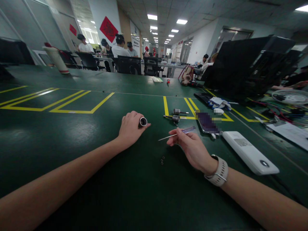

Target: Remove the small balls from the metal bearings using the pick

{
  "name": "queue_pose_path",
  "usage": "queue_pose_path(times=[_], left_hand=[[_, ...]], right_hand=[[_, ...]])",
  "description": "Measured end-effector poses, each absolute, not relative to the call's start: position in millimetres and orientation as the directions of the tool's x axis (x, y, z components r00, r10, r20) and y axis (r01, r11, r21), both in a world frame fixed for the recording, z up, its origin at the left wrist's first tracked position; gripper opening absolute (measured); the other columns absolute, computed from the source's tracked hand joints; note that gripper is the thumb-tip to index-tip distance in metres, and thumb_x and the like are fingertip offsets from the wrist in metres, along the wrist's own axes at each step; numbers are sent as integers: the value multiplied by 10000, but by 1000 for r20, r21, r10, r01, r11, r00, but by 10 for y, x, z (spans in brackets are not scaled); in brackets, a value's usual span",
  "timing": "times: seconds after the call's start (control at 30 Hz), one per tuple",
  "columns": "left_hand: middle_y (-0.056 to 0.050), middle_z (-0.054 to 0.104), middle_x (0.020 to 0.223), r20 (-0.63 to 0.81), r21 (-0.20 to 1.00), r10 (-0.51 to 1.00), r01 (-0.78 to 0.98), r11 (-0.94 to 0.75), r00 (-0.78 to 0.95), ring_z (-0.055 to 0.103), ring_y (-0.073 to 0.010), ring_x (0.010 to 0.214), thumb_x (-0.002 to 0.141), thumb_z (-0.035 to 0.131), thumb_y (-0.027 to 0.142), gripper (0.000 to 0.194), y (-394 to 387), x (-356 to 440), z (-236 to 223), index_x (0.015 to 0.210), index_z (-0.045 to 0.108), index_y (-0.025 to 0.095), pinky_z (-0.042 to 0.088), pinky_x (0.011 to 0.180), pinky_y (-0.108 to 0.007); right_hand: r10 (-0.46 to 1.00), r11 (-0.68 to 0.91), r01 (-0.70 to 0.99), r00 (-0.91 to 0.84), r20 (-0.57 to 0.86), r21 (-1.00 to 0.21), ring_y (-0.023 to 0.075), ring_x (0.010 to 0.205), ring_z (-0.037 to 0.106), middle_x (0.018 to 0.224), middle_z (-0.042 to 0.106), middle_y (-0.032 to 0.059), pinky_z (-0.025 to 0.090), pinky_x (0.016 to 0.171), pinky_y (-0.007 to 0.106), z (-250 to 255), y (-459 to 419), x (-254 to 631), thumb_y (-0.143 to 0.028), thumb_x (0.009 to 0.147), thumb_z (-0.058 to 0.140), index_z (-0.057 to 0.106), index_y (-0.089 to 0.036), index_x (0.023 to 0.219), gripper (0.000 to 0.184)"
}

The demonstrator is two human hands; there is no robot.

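Observation:
My left hand (131, 128) is closed around a short dark cylinder (143, 121), whose round, silver-rimmed open end faces me. To its right, my right hand (186, 142) grips a screwdriver (189, 130) by its translucent purplish handle. The thin metal shaft points left, toward the left hand, and its tip is apart from the cylinder. Several small dark ring-like parts, perhaps nuts (162, 161), lie on the green table (115, 199) between my forearms. Beyond the right hand lie two metal cylindrical parts with thin shafts, one farther back (177, 111) and one nearer (175, 118).
Right of my right hand are a phone (207, 122) and a white power bank (250, 152). Gloves (219, 103), a clipboard with paper (288, 130) and a large black computer case (255, 64) lie farther right. A pale cup (56, 59) stands far left. Several people sit at tables behind.

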State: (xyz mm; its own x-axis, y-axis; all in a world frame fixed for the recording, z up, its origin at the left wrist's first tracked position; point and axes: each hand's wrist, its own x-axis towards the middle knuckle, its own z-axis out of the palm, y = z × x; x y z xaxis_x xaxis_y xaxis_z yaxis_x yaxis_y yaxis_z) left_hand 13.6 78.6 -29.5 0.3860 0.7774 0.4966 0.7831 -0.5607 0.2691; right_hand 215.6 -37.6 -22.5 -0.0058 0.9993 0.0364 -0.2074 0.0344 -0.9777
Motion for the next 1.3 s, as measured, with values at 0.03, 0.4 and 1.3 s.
queue_pose_path(times=[0.03, 0.4, 1.3], left_hand=[[-69, 539, 874, 492, 251, 774, 786, -564, 398, 521, -244, 835, 775, 595, 503, 330, 756, 154, -243, 813, 550, 178, 409, 699, -359], [34, 538, 639, 114, 909, 983, 385, -161, 141, 489, -114, 505, 675, 678, 282, 279, 354, 139, 41, 867, 499, 185, 400, 475, -260], [-92, 691, 958, -176, 984, 918, 71, 161, 357, 664, -233, 914, 706, 551, 52, 249, 88, 243, 86, 905, 671, 141, 582, 826, -394]], right_hand=[[1000, 8, -228, -3, 9, -974, 136, 676, 631, 691, 671, 24, 496, 695, 304, -244, -370, 2156, -441, 864, 531, 642, -165, 831, 299], [999, 47, -135, 19, 45, -990, 100, 493, 515, 512, 553, -54, 427, 578, 277, -412, -377, 2200, -422, 816, 606, 586, -192, 718, 251], [801, 553, 333, 39, 598, -763, 174, 754, 606, 724, 618, 9, 485, 736, 348, -260, -680, 2143, -319, 916, 465, 590, -244, 815, 177]])
